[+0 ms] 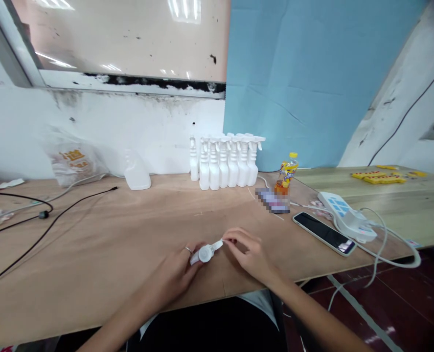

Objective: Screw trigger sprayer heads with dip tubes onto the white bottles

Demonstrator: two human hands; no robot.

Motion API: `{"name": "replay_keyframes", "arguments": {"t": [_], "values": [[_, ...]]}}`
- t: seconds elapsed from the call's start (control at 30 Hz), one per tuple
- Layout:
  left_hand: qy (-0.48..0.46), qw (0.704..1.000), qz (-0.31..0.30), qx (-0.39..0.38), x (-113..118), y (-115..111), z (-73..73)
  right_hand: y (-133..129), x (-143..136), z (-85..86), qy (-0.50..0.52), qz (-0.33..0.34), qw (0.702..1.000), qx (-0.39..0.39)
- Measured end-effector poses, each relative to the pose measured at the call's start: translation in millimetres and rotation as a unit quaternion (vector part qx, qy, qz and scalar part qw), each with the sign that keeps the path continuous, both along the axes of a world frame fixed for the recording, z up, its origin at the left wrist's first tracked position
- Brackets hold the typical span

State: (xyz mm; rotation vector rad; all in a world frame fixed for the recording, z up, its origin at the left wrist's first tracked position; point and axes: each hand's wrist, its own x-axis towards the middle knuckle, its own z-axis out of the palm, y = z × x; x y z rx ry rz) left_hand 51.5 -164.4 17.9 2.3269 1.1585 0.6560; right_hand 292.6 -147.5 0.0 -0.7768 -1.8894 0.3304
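Observation:
Near the front edge of the wooden table, my left hand is wrapped round a white spray head, whose round underside or cap faces up. The fingertips of my right hand pinch the narrow tip of that same white part, on its right end. Whether a bottle is joined below it cannot be made out. Several white spray bottles stand upright in a cluster at the back middle, against the wall. One white bottle without a spray head stands apart at the back left.
A dark phone lies at the right, beside a white power strip with looping cables. Behind are a drink bottle and a blurred flat object. A plastic bag and black cables lie left.

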Motion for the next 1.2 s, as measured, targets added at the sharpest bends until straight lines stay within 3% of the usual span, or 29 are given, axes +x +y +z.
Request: {"name": "replay_keyframes", "arguments": {"t": [0.1, 0.27, 0.43, 0.63, 0.87, 1.2], "values": [[-0.049, 0.999, -0.005, -0.022, 7, 3, -3.8, -4, -10, 4.8, 0.034, 0.003, 0.997, 0.075], [-0.077, 0.995, -0.063, 0.003, 6, 5, -12.5, -7, -23, 8.3, -0.101, 0.043, 0.985, 0.135], [-0.082, 0.996, -0.032, 0.012, 1, 6, -20.8, -8, -18, 5.6, -0.142, 0.063, 0.985, 0.079], [-0.007, 1.000, 0.011, 0.012, -3, 3, -19.3, -5, -14, -3.0, -0.177, 0.015, 0.984, -0.014], [-0.007, 0.998, 0.002, 0.058, 0, 1, -16.1, -1, -17, -13.2, -0.209, 0.024, 0.977, 0.032], [0.024, 0.993, -0.003, 0.112, -1, 5, -21.8, -3, -19, -6.3, -0.206, 0.032, 0.976, 0.057]]}}
